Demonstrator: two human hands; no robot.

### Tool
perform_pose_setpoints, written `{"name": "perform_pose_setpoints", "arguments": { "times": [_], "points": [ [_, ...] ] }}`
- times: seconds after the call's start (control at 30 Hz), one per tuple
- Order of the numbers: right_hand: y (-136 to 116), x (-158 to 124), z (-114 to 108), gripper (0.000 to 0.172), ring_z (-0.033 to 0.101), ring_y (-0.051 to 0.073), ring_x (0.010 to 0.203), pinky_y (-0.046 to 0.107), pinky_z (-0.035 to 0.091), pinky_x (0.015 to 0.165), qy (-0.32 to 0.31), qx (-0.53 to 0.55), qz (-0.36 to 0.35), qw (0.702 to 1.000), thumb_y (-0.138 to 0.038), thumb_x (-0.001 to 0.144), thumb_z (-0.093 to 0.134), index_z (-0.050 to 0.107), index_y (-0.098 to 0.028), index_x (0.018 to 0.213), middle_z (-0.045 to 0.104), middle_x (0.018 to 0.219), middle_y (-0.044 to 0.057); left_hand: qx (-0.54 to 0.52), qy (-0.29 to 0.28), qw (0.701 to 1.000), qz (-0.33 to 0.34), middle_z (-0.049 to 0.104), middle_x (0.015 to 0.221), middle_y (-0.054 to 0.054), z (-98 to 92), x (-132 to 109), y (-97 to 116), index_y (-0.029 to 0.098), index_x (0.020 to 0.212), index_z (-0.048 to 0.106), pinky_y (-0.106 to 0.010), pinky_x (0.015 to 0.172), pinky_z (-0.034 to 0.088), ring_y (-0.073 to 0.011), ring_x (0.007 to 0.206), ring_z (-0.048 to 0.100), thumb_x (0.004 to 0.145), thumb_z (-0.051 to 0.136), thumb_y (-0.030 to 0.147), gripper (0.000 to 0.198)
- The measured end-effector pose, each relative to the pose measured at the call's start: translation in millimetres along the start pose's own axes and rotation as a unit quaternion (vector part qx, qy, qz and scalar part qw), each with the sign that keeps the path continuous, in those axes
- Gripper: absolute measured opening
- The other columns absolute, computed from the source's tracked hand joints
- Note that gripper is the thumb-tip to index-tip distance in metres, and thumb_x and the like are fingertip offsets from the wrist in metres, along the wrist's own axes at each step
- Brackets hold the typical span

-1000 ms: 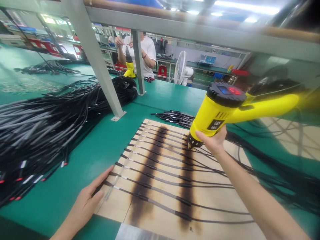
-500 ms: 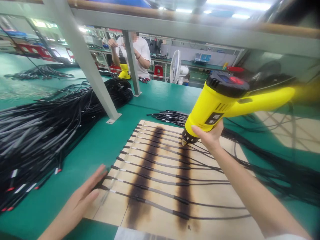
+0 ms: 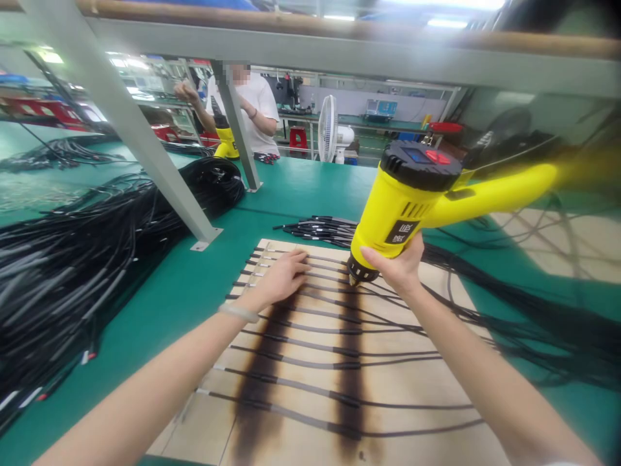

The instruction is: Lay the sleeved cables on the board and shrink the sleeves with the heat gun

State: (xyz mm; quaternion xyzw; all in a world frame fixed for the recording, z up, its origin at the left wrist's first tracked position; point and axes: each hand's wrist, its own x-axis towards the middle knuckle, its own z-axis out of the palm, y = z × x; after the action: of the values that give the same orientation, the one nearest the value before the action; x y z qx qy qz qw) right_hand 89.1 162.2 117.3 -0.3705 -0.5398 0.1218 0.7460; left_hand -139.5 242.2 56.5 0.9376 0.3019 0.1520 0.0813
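Left hand (image 3: 284, 278) has moved up the board since the earlier frame: it was by the lower cable ends, now it lies open, palm down, on the upper cables, a pale band (image 3: 237, 313) on its wrist. Right hand (image 3: 395, 268) is closed around the yellow-and-black plastic heat gun (image 3: 402, 207), nozzle pointing down just right of the left hand, close above the upper cables (contact unclear). The thin black cables with grey sleeves (image 3: 310, 346) lie in a row across a scorched wooden board (image 3: 422, 388) on the green surface (image 3: 310, 194). A large bundle of black cables (image 3: 63, 272) lies left of the board. Beyond a grey steel post (image 3: 233, 110), a co-worker in a white T-shirt (image 3: 255, 107) now has one hand raised higher.
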Motion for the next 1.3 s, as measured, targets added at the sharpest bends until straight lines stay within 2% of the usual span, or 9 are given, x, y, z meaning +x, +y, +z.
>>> {"name": "perform_pose_setpoints", "arguments": {
  "times": [0.17,0.3,0.43,0.53,0.67,0.83,1.03,1.17,1.3],
  "points": [
    [6,0,-1,0.052,0.064,0.024,0.076,0.041,0.056,0.069,0.004,0.009,0.011,1.000,-0.029,0.052,0.082,0.053,-0.021,0.095,0.063,0.086,0.004,0.027,-0.029,0.998,0.040,0.058,0.105,-0.008,23.2,28,1,0.020,0.080,0.071,-0.047,0.100,0.033,-0.0290,0.114,0.045,0.079,0.056,0.023,0.015],
    [12,0,0,0.055,0.064,0.023,0.073,0.040,0.057,0.065,0.028,0.011,0.013,0.999,-0.031,0.050,0.082,0.052,-0.022,0.095,0.063,0.083,0.003,0.040,-0.027,0.999,0.020,0.060,0.098,-0.006,36.0,34,0,0.020,0.072,0.070,-0.046,0.095,0.034,-0.0299,0.113,0.045,0.082,0.052,0.022,0.021],
    [15,-1,-1,0.054,0.064,0.023,0.074,0.039,0.057,0.067,0.019,0.006,0.022,1.000,-0.031,0.050,0.082,0.053,-0.021,0.094,0.064,0.084,0.004,0.041,-0.018,0.999,-0.002,0.062,0.094,-0.007,39.2,36,2,0.018,0.069,0.069,-0.044,0.093,0.036,-0.0290,0.111,0.047,0.083,0.051,0.022,0.024],
    [16,-2,-2,0.054,0.065,0.024,0.075,0.040,0.056,0.068,0.020,0.013,0.030,0.999,-0.030,0.050,0.082,0.054,-0.020,0.096,0.065,0.086,0.005,0.034,-0.020,0.999,-0.004,0.062,0.102,-0.008,37.8,35,3,0.018,0.073,0.070,-0.046,0.095,0.035,-0.0298,0.113,0.047,0.083,0.053,0.024,0.020],
    [15,-2,-4,0.053,0.065,0.022,0.074,0.038,0.056,0.069,0.029,0.023,0.020,0.999,-0.026,0.050,0.082,0.056,-0.019,0.095,0.065,0.087,0.004,0.012,0.006,0.999,-0.034,0.060,0.112,-0.011,33.5,24,-1,0.018,0.091,0.070,-0.048,0.101,0.032,-0.0303,0.117,0.046,0.080,0.058,0.027,0.019],
    [14,-5,-7,0.047,0.065,0.023,0.073,0.038,0.057,0.068,0.001,0.031,0.038,0.999,-0.025,0.052,0.082,0.058,-0.019,0.092,0.066,0.085,0.004,-0.012,0.034,0.996,-0.085,0.057,0.123,-0.013,22.1,-4,-6,0.017,0.100,0.069,-0.047,0.103,0.034,-0.0294,0.123,0.043,0.084,0.050,0.036,0.031],
    [17,-7,-8,0.052,0.065,0.024,0.076,0.041,0.056,0.069,0.021,0.040,0.048,0.998,-0.026,0.052,0.082,0.056,-0.019,0.096,0.066,0.088,0.005,-0.055,0.081,0.987,-0.130,0.059,0.121,-0.013,0.3,-48,-7,0.017,0.098,0.070,-0.043,0.104,0.036,-0.0269,0.120,0.049,0.083,0.042,0.058,0.052],
    [16,-6,-8,0.051,0.065,0.024,0.076,0.040,0.056,0.069,0.017,0.032,0.054,0.998,-0.026,0.051,0.082,0.056,-0.019,0.094,0.065,0.088,0.005,-0.074,0.098,0.963,-0.239,0.059,0.122,-0.009,-19.3,-86,-15,0.020,0.104,0.067,-0.044,0.109,0.028,-0.0265,0.121,0.048,0.076,0.044,0.068,0.060],
    [16,-5,-7,0.051,0.065,0.024,0.075,0.038,0.057,0.068,0.008,0.037,0.048,0.998,-0.025,0.051,0.082,0.055,-0.019,0.095,0.066,0.087,0.005,-0.071,0.103,0.930,-0.347,0.057,0.125,-0.007,-37.8,-140,-35,0.020,0.104,0.067,-0.044,0.107,0.030,-0.0275,0.122,0.047,0.068,0.046,0.073,0.067]
  ]
}}
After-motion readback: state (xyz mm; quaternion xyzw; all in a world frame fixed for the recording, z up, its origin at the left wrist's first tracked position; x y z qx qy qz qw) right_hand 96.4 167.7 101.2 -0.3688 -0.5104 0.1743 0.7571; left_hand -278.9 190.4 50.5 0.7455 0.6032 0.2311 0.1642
